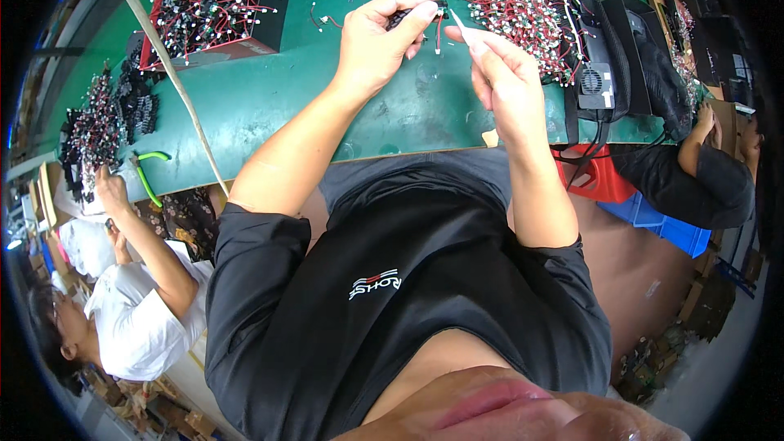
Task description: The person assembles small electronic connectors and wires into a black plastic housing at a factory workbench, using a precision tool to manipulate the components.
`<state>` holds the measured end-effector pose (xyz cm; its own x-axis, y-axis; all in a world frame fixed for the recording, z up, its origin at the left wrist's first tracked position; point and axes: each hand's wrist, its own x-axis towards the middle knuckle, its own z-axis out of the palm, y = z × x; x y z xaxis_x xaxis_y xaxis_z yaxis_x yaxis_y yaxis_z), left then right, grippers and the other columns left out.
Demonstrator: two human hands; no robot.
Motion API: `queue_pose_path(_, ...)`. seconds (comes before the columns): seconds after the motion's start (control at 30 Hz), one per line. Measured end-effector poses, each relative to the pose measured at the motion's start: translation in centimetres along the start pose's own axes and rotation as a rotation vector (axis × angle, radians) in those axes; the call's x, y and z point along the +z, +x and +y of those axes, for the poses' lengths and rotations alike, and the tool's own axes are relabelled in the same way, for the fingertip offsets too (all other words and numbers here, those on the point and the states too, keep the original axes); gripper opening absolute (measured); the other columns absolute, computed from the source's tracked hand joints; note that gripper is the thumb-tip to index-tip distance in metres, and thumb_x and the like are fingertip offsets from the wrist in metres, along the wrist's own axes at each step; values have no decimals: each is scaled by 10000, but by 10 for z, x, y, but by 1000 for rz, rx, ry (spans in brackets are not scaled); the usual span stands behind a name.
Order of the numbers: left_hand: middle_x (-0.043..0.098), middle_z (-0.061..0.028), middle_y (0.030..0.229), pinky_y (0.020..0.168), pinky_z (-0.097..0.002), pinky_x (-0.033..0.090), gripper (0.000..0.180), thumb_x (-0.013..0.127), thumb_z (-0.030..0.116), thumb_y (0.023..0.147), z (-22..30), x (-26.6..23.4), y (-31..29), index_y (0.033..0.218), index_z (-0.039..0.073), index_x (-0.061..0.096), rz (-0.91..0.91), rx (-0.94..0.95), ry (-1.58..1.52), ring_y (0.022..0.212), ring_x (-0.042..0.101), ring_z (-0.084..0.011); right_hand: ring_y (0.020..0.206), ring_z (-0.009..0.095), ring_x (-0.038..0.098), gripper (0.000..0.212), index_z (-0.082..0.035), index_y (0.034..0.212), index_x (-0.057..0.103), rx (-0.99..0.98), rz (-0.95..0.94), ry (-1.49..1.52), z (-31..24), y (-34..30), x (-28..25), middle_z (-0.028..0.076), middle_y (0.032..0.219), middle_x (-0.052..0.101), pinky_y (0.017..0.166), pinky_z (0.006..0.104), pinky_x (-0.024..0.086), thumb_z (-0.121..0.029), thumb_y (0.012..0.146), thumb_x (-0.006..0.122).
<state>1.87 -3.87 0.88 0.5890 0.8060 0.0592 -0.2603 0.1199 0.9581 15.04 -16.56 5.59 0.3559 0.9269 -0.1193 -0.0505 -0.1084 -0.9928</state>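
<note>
My left hand is closed around a small black part above the green table. A short red wire with a white end hangs below that part. Between the thumb and fingers of my right hand is a slim, pale pointed tool, its tip close to the black part. Whether the tip touches is too small to tell. Just beyond my right hand lies a heap of small parts with red and black wires. A few loose wired pieces lie left of my left hand.
A red and black box full of wired parts stands at the far left. Green-handled pliers lie by a co-worker in white. On the right are a black bag, a red stool, a blue crate and another person.
</note>
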Motion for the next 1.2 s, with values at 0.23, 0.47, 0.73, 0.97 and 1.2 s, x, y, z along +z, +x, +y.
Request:
queue_pose_path(0.23, 673, -36, 822, 507, -201, 421, 190, 687, 114, 934, 1, 3, -2, 1065, -22, 707, 26, 28, 23, 600, 515, -56, 458, 2, 317, 303, -10, 1201, 680, 16, 14, 6, -2, -1, 1, -89, 547, 438, 462, 180, 245, -164, 1003, 509)
queue_pose_path(0.47, 672, -26, 821, 496, -196, 409, 191, 697, 104, 924, 2, 3, -3, 1071, -16, 710, 31, 23, 73, 585, 504, -49, 463, 10, 366, 290, -15, 1173, 684, 1, -28, 2, 1, 0, -4, -78, 546, 455, 452, 194, 272, -179, 1012, 508)
queue_pose_path(0.73, 665, -18, 814, 484, -194, 396, 187, 701, 102, 921, 2, 4, -2, 1068, -15, 711, 49, 9, 61, 577, 491, -40, 460, 2, 317, 304, -12, 1196, 683, 23, -4, 3, 0, 0, -4, -93, 544, 432, 464, 184, 244, -170, 1003, 508)
queue_pose_path(0.97, 677, -23, 854, 494, -196, 400, 191, 701, 95, 919, 4, 3, -2, 1083, -2, 714, 15, 27, 82, 582, 495, -46, 461, 8, 363, 289, -9, 1177, 680, 2, -46, -19, 1, 2, -8, -85, 548, 449, 448, 193, 268, -181, 1014, 515)
queue_pose_path(1.2, 648, -25, 880, 542, -207, 427, 190, 659, 77, 941, 3, 1, 1, 1104, -8, 709, -72, 57, 79, 624, 526, -66, 472, 8, 373, 273, -16, 1165, 690, 31, -52, -58, -2, 2, -8, -89, 564, 463, 458, 193, 289, -181, 1010, 538)
